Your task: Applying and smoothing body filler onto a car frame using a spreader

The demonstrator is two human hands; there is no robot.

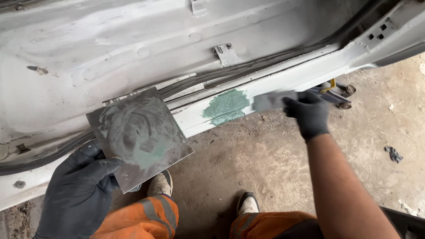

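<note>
My left hand (79, 190), in a black glove, grips the near corner of a square grey mixing board (139, 135) smeared with greenish filler. My right hand (310, 114), also gloved, holds a flat grey spreader (273, 101) against the white sill (283, 82) of a stripped car body. The spreader's edge sits at the right side of a green filler patch (226, 106) on that sill.
The bare white car floor (97, 48) fills the upper left. A floor jack (336, 94) stands under the sill at right. Dirt ground (265, 163) lies below, with my orange trouser knees (150, 219) and shoes (160, 183) at the bottom edge.
</note>
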